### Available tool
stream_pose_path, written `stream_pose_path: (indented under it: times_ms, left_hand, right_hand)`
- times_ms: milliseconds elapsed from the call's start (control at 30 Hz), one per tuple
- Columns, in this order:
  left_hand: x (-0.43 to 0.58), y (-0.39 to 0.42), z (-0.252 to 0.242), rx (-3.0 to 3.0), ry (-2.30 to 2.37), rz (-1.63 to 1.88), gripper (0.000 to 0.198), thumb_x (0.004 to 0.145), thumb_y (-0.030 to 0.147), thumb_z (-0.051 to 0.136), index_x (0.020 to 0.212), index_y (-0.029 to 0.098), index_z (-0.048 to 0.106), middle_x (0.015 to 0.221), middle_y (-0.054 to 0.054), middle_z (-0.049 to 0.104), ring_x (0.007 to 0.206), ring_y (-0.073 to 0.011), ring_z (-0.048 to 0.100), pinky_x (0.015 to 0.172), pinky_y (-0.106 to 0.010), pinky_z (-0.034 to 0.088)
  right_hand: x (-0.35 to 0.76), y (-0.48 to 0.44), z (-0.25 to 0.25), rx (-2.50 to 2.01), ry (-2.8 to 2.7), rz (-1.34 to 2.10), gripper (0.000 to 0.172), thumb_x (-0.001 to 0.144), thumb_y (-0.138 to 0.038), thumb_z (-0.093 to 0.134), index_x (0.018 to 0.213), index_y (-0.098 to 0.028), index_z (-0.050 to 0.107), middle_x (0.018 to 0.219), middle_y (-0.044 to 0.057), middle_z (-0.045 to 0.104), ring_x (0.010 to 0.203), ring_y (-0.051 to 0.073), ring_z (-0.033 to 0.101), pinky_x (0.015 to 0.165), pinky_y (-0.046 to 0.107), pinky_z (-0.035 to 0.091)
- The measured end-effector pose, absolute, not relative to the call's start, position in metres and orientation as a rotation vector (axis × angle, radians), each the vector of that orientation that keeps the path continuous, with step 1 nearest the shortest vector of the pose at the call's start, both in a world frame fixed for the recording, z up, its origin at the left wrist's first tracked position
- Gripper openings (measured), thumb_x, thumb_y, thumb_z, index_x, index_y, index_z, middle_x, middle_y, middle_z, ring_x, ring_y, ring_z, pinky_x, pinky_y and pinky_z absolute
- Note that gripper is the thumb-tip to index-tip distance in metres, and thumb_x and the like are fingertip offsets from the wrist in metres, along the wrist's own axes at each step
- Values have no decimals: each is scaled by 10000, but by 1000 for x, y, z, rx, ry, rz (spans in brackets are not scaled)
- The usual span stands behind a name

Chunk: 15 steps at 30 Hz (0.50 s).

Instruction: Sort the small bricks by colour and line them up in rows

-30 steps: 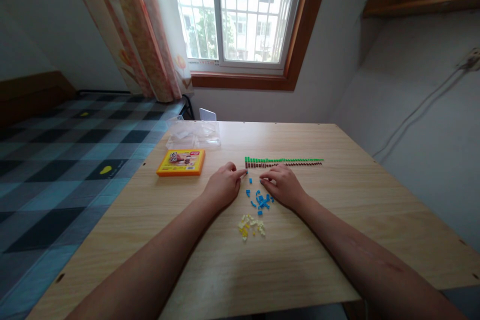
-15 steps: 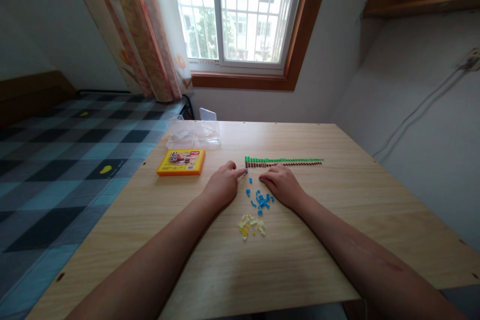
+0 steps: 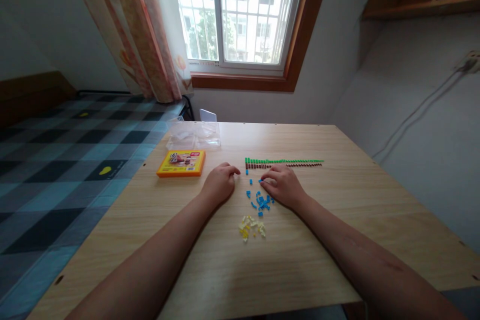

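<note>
Green bricks (image 3: 262,161) form a long row on the table, with a row of brown bricks (image 3: 255,166) just below it. A single blue brick (image 3: 246,172) lies under the left end of the brown row, and another blue brick (image 3: 251,181) is a little nearer. My left hand (image 3: 220,181) rests left of them, fingers curled and pressed together, nothing visible in it. My right hand (image 3: 283,185) pinches a small blue brick (image 3: 261,181) at its fingertips. Nearer lie a loose blue pile (image 3: 263,203) and scattered yellow and cream pieces (image 3: 245,232).
A yellow-orange box (image 3: 181,163) lies at the left of the table (image 3: 232,280), in front of clear plastic trays (image 3: 193,135). A checked bed (image 3: 56,180) stands beyond the left edge. The window wall is behind the table.
My left hand has drawn back slightly to the left, its finger leaving the blue brick below the rows. My right hand has barely moved, and more of the blue brick at its fingertips shows.
</note>
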<state>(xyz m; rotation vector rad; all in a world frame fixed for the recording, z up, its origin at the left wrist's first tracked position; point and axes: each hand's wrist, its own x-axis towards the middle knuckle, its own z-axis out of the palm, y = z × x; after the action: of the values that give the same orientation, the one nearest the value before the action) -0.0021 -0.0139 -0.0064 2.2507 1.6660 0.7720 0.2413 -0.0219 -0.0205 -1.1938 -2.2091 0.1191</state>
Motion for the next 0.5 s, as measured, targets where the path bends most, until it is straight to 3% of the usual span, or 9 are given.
stream_pose_path:
  times_ms: [233, 500]
  left_hand:
    - [3, -15, -1, 2221, 1763, 779, 325, 832, 113, 449, 877, 180, 764, 949, -73, 725, 929, -205, 661, 895, -313, 506]
    - [14, -11, 3, 2308, 1987, 434, 303, 902, 190, 443, 837, 184, 739, 928, -98, 714, 833, -211, 657, 737, -303, 464]
  right_hand:
    - [238, -20, -21, -1226, -2231, 24, 98, 863, -313, 730, 813, -230, 745, 902, 50, 678, 947, 234, 572, 904, 379, 379]
    - [231, -6, -19, -1152, -2284, -55, 124, 877, -246, 681, 921, -246, 797, 951, 74, 693, 946, 244, 546, 885, 386, 406]
